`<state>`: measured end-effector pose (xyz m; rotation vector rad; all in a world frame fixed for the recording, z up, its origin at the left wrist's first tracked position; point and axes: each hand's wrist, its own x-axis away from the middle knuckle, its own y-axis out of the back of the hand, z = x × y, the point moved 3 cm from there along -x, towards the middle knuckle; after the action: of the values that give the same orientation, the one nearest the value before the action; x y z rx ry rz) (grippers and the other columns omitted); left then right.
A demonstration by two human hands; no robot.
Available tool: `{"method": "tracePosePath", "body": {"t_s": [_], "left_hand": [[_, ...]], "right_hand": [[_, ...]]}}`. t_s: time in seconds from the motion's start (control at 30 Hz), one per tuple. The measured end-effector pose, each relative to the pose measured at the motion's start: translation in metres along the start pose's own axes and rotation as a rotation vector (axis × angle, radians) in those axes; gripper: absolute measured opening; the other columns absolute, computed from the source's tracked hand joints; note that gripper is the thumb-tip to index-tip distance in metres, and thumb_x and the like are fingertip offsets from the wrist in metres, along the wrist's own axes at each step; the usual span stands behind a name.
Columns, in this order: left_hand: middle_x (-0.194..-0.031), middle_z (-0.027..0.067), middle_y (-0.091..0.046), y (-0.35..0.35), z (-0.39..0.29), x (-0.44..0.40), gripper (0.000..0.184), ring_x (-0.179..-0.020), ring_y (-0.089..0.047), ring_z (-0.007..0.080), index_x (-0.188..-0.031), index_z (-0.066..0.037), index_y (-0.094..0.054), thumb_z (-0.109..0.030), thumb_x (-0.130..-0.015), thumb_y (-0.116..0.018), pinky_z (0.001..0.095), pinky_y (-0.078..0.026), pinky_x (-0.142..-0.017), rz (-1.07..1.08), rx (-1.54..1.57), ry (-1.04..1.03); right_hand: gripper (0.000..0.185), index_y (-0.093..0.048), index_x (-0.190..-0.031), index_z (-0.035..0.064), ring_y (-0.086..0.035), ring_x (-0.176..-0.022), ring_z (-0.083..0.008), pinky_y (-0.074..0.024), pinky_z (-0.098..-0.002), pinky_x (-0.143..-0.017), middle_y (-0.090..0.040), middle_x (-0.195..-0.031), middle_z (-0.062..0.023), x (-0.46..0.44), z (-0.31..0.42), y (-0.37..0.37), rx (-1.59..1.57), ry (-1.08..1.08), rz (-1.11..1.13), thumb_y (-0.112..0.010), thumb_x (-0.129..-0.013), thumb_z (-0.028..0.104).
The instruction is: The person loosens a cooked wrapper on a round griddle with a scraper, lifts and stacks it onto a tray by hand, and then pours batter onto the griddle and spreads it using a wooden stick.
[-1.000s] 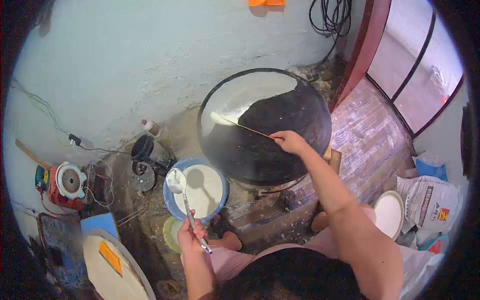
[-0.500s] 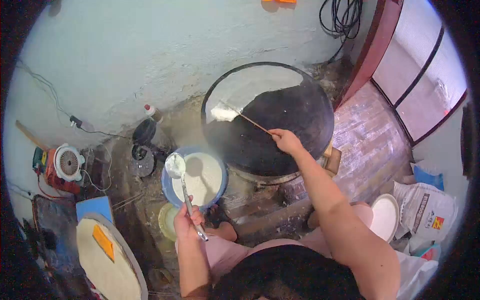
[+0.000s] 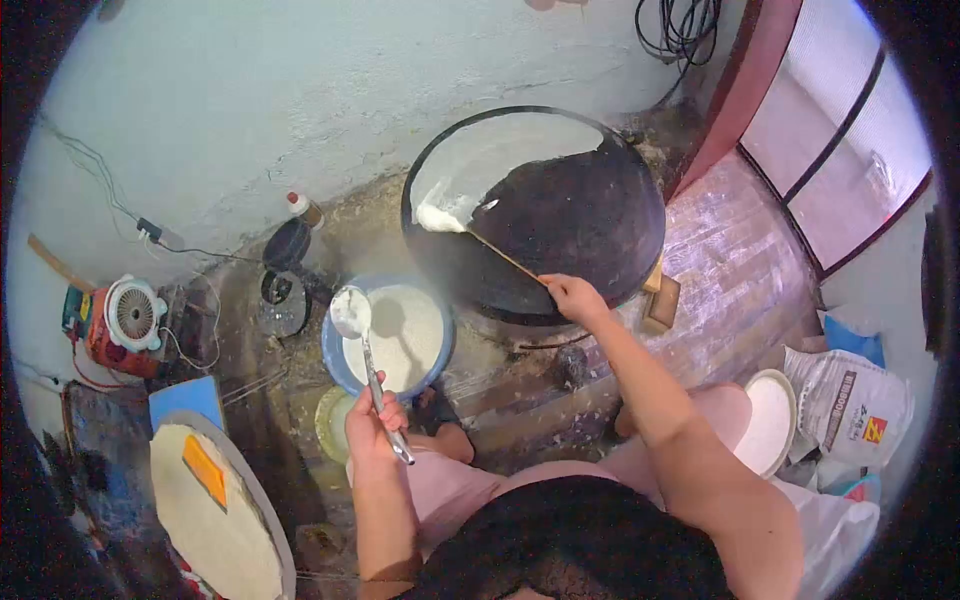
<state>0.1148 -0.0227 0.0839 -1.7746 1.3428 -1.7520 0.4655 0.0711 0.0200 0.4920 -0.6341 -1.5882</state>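
My right hand [image 3: 577, 300] is closed around the handle of a thin wooden batter spreader [image 3: 508, 257]. The spreader reaches across a large round black griddle [image 3: 570, 220], its far end at a thick white clump of batter [image 3: 438, 217] by the left rim. From that clump a thin layer of batter [image 3: 500, 145] curves along the far side; the rest of the surface is dark. My left hand [image 3: 375, 425] grips a metal ladle [image 3: 350, 314] coated with batter, its bowl over the left part of a blue basin [image 3: 333, 362] of white batter.
At lower left a round board carries pale flatbreads [image 3: 200, 520] with an orange scraper [image 3: 205, 472]. A red blower [image 3: 118, 325] stands by the left wall, a bottle [image 3: 305, 208] nearer the griddle. Right of my leg are a white-filled bowl [image 3: 768, 420] and a printed sack [image 3: 850, 405].
The spreader's far end has come round the left side of the griddle, slightly toward me, with the batter clump. My left hand still holds the ladle over the basin. The view has shifted slightly.
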Motion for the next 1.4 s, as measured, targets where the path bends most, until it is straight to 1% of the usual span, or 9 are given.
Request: {"method": "tracePosePath", "body": {"t_s": [0.17, 0.27, 0.43, 0.6, 0.67, 0.87, 1.0, 1.2, 1.4], "left_hand": [[-0.067, 0.0067, -0.044, 0.005, -0.003, 0.004, 0.025, -0.045, -0.037, 0.0118, -0.104, -0.007, -0.048, -0.024, -0.090, -0.036, 0.0225, -0.030, -0.036, 0.019, 0.023, 0.009], [-0.067, 0.0064, -0.044, 0.005, -0.005, 0.011, 0.026, -0.045, -0.037, 0.0112, -0.105, -0.008, -0.048, -0.024, -0.090, -0.034, 0.0222, -0.029, -0.036, 0.039, 0.016, -0.003], [-0.066, 0.0059, -0.044, 0.017, -0.013, 0.012, 0.026, -0.045, -0.037, 0.0110, -0.107, -0.008, -0.047, -0.023, -0.091, -0.033, 0.0229, -0.030, -0.037, 0.043, -0.074, -0.017], [-0.065, 0.0054, -0.044, 0.008, -0.013, 0.022, 0.027, -0.045, -0.036, 0.0108, -0.110, -0.008, -0.046, -0.023, -0.090, -0.034, 0.0226, -0.029, -0.036, 0.024, -0.105, -0.024], [-0.064, 0.0045, -0.044, 0.010, -0.014, 0.024, 0.028, -0.044, -0.034, 0.0097, -0.111, -0.007, -0.045, -0.024, -0.090, -0.036, 0.0208, -0.028, -0.035, -0.027, -0.177, -0.071], [-0.066, 0.0049, -0.044, 0.012, -0.019, 0.029, 0.027, -0.045, -0.036, 0.0099, -0.110, -0.010, -0.045, -0.026, -0.091, -0.032, 0.0215, -0.029, -0.036, 0.023, -0.162, -0.059], [-0.066, 0.0041, -0.044, 0.016, -0.022, 0.029, 0.027, -0.044, -0.035, 0.0093, -0.109, -0.011, -0.045, -0.026, -0.091, -0.032, 0.0210, -0.029, -0.036, 0.053, -0.190, -0.071], [-0.065, 0.0041, -0.043, 0.021, -0.024, 0.033, 0.027, -0.044, -0.035, 0.0094, -0.109, -0.010, -0.047, -0.026, -0.090, -0.035, 0.0217, -0.028, -0.037, 0.025, -0.214, -0.087], [-0.062, 0.0004, -0.039, 0.020, -0.024, 0.031, 0.027, -0.044, -0.031, 0.0072, -0.108, -0.008, -0.048, -0.025, -0.089, -0.039, 0.0200, -0.027, -0.036, -0.012, -0.164, -0.064]], "right_hand": [[0.031, -0.053, -0.112, 0.0223, -0.057, -0.085, -0.0325, -0.0456, -0.0386, -0.073, -0.059, -0.093, -0.0146, 0.073, 0.027, 0.006, 0.149, -0.088, 0.082, -0.046, -0.081, 0.022], [0.035, -0.052, -0.110, 0.0091, -0.058, -0.073, -0.0321, -0.0460, -0.0371, -0.065, -0.060, -0.082, -0.0167, 0.107, 0.021, -0.011, 0.183, 0.029, 0.117, -0.053, -0.078, 0.021], [0.035, -0.044, -0.112, 0.0068, -0.057, -0.067, -0.0360, -0.0457, -0.0418, -0.061, -0.058, -0.072, -0.0197, 0.084, 0.060, -0.053, 0.259, -0.017, -0.107, -0.048, -0.077, 0.014], [0.055, -0.026, -0.128, 0.0017, -0.059, -0.057, -0.0273, -0.0457, -0.0415, -0.050, -0.058, -0.067, -0.0146, 0.000, 0.117, -0.148, 0.286, 0.370, -0.354, -0.044, -0.076, 0.009], [0.064, -0.016, -0.132, 0.0003, -0.060, -0.057, -0.0252, -0.0461, -0.0405, -0.049, -0.059, -0.070, -0.0149, -0.023, 0.137, -0.171, 0.557, 0.158, -0.051, -0.044, -0.076, 0.009], [0.072, -0.003, -0.133, 0.0008, -0.059, -0.062, -0.0310, -0.0458, -0.0404, -0.058, -0.059, -0.076, -0.0187, 0.015, 0.129, -0.157, 0.360, -0.024, 0.050, -0.044, -0.076, 0.012], [0.070, -0.009, -0.133, 0.0015, -0.059, -0.059, -0.0316, -0.0466, -0.0426, -0.055, -0.058, -0.070, -0.0171, 0.079, 0.134, -0.137, 0.258, -0.161, 0.077, -0.046, -0.075, 0.012], [0.073, -0.004, -0.134, 0.0040, -0.059, -0.066, -0.0336, -0.0465, -0.0427, -0.060, -0.057, -0.074, -0.0222, 0.028, 0.138, -0.181, 0.308, 0.023, -0.043, -0.046, -0.075, 0.009], [0.073, -0.002, -0.135, 0.0072, -0.058, -0.060, -0.0320, -0.0446, -0.0402, -0.053, -0.059, -0.069, -0.0181, 0.091, 0.131, -0.139, 0.120, -0.293, 0.012, -0.045, -0.075, 0.010]]}}
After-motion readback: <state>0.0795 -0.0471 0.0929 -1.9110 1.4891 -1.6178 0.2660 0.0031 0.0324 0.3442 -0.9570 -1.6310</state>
